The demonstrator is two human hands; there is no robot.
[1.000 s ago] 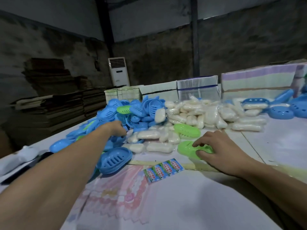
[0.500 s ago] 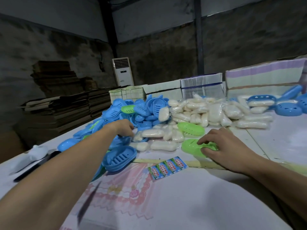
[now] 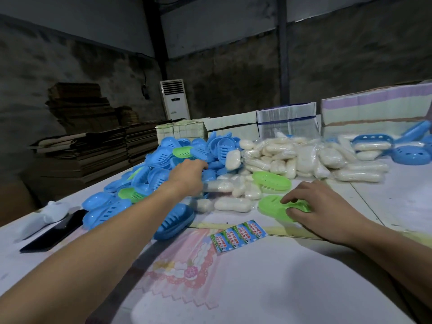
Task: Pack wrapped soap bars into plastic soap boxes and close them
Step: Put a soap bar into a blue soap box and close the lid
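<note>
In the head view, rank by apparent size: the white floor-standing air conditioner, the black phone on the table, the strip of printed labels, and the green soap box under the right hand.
1. Black phone
2. Strip of printed labels and green soap box, partly covered by the right hand: too alike to rank
3. Air conditioner looks of similar size, but stands far off, so its rank is unsure

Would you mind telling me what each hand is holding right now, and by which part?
The right hand grips a green soap box by its near right end. The left hand reaches into the blue soap boxes; its fingers are hidden, so any hold cannot be told.
</note>
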